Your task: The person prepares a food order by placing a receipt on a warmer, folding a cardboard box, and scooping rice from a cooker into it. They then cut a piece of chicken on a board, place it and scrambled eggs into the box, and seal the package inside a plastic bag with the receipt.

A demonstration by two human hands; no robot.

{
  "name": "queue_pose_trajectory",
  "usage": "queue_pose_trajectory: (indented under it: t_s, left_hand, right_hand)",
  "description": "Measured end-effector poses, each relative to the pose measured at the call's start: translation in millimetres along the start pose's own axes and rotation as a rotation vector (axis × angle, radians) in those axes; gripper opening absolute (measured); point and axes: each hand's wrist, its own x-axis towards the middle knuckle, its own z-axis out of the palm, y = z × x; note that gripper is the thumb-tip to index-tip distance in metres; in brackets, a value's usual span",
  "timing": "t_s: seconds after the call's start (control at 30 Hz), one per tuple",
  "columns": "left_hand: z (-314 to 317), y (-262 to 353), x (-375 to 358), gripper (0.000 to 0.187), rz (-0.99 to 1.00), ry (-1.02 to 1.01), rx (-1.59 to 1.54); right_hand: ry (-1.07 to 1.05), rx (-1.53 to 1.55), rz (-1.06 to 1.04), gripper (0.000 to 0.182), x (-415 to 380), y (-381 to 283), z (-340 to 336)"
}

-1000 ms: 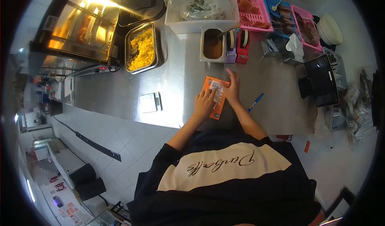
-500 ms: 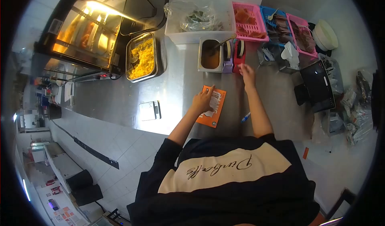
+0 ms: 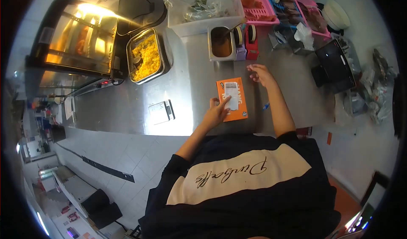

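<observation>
An orange packet (image 3: pixel 239 109) with a white printed label (image 3: pixel 231 95) on its face lies on the metal counter in front of me. My left hand (image 3: pixel 216 113) is at its left edge, fingers apart, one fingertip touching the label. My right hand (image 3: pixel 260 74) hovers to the upper right of the packet, fingers apart and somewhat bent, with nothing visible in it. Beyond it stand a red tape dispenser (image 3: pixel 252 48) and a purple one (image 3: pixel 240 50), beside a steel container of brown sauce (image 3: pixel 221 48).
A small scale (image 3: pixel 161 112) and a tray of yellow food (image 3: pixel 146 59) are on the left, near a lit warming cabinet (image 3: pixel 78 42). At the back are a plastic bin (image 3: pixel 205 25) and pink and blue baskets. A dark screen (image 3: pixel 337 67) stands right; a blue pen (image 3: pixel 266 106) lies nearby.
My right hand has come away from the red dispenser, its fingers now spread. My left hand has shifted towards the packet's lower left, uncovering the label. The camera view has shifted.
</observation>
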Motion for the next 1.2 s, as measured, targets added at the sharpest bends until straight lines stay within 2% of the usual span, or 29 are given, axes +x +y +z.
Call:
queue_pose_trajectory:
  t_s: [0.1, 0.17, 0.23, 0.33, 0.43, 0.47, 0.53, 0.57, 0.6, 0.63, 0.7, 0.73, 0.8, 0.87, 0.93, 1.0, 1.07, 1.17, 1.2]
  left_hand:
    - [-4, 1, 5, 0.046, 0.02, 0.035, 0.066]
    - [-6, -10, 11, 0.044, 0.07, 0.052, 0.092]
    - [-10, -16, 17, 0.042, 0.106, 0.051, 0.116]
    - [-21, -12, 26, 0.04, 0.126, 0.031, 0.14]
    - [-31, -7, 38, 0.039, 0.155, 0.027, 0.134]
    - [-22, -23, 46, 0.036, 0.293, 0.131, 0.129]
    - [-21, -18, 54, 0.042, 0.448, 0.288, 0.238]
    - [-22, -10, 56, 0.049, 0.41, 0.268, 0.283]
    - [-19, -7, 64, 0.05, 0.438, 0.289, 0.321]
    - [-25, 1, 63, 0.046, 0.371, 0.292, 0.342]
    - [-26, 0, 79, 0.042, 0.45, 0.35, 0.272]
    - [-27, 2, 83, 0.038, 0.417, 0.353, 0.297]
    - [-26, 24, 93, 0.033, 0.38, 0.361, 0.298]
    - [-12, 39, 102, 0.03, 0.411, 0.354, 0.32]
    - [8, 69, 116, 0.028, 0.468, 0.318, 0.31]
    - [35, 119, 123, 0.025, 0.538, 0.257, 0.269]
    - [78, 156, 137, 0.022, 0.64, 0.232, 0.234]
    - [148, 215, 149, 0.021, 0.743, 0.111, 0.216]
    - [172, 233, 154, 0.021, 0.797, 0.065, 0.224]
  right_hand:
    - [-0.313, -0.222, 0.011, 0.023, -63, -2, 16]
    - [-0.308, -0.222, 0.045, 0.027, -93, 22, 41]
    - [-0.15, -0.221, 0.012, 0.018, -113, 44, 69]
    - [0.193, -0.267, -0.179, 0.021, -90, 92, 90]
    - [0.302, -0.368, -0.135, 0.017, -86, 90, 96]
    - [0.264, -0.354, -0.132, 0.02, -82, 99, 91]
    - [0.264, -0.408, -0.069, 0.021, -99, 90, 81]
    - [0.209, -0.376, -0.05, 0.021, -110, 87, 71]
    - [0.206, -0.356, -0.003, 0.023, -118, 90, 58]
    - [0.177, -0.339, 0.043, 0.025, -125, 94, 49]
    - [0.262, -0.312, 0.116, 0.024, -139, 109, 20]
    - [0.288, -0.301, 0.155, 0.024, -150, 115, 0]
    - [0.392, -0.084, 0.096, 0.023, -174, 121, -52]
    - [0.597, 0.018, -0.004, 0.023, -193, 122, -111]
    - [0.963, 0.034, -0.136, 0.019, -204, 118, -178]
    - [1.178, -0.278, -0.377, 0.017, -212, 108, -253]
    - [1.537, -0.86, -0.798, 0.014, -209, 79, -325]
    - [1.443, -0.973, -0.625, 0.017, -208, 48, -395]
    - [1.397, -1.063, -0.425, 0.016, -203, 46, -421]
